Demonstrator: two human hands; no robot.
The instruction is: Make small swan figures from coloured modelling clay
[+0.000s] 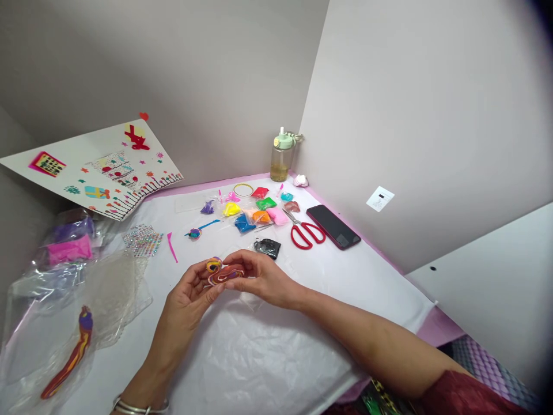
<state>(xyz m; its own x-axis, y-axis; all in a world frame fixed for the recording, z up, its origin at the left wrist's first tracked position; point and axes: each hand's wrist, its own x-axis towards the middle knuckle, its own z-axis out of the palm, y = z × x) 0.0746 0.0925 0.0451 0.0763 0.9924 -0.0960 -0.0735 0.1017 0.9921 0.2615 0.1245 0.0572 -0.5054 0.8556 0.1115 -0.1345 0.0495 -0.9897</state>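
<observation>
Head camera view: swirled clay piece [231, 275] between both hands, banded in red, purple, white and yellow, with a rolled yellow-and-dark end toward 10 o'clock. For all directions below, take the piece as clock centre, with 12 o'clock straight up.

Left hand [188, 295], at 8 o'clock: fingers curled, thumb and fingertips drawn in around the rolled end and lower edge. Exact contact of the inner fingertips partly hidden; cannot tell. Metal bangles [129, 409] at the wrist.

Right hand [264, 279], at 3 o'clock: forefinger along the upper edge, thumb along the lower edge, gap closed to the width of the piece.

At 6 o'clock: white sheet [259, 357], spread across the table.

At 8 o'clock, well apart: long swirled clay strip [71, 360], on clear plastic.

At 10 o'clock, from near to far: pink tool [173, 248], sheet of rhinestones [143, 240], decorated board [93, 193], tilted.

Between 10 and 11 o'clock: blue tool [209, 225], beside a multicoloured ball [194, 234].

From 12 to 1 o'clock: small clay packets, including yellow [231, 209], blue [245, 223], orange [261, 217] and green [266, 203]; farther out, lidded bottle [280, 167], upright, partly filled.

At 2 o'clock: black packet [268, 248], red-handled scissors [299, 222] with blades parted, dark phone [333, 226], lying flat.
</observation>
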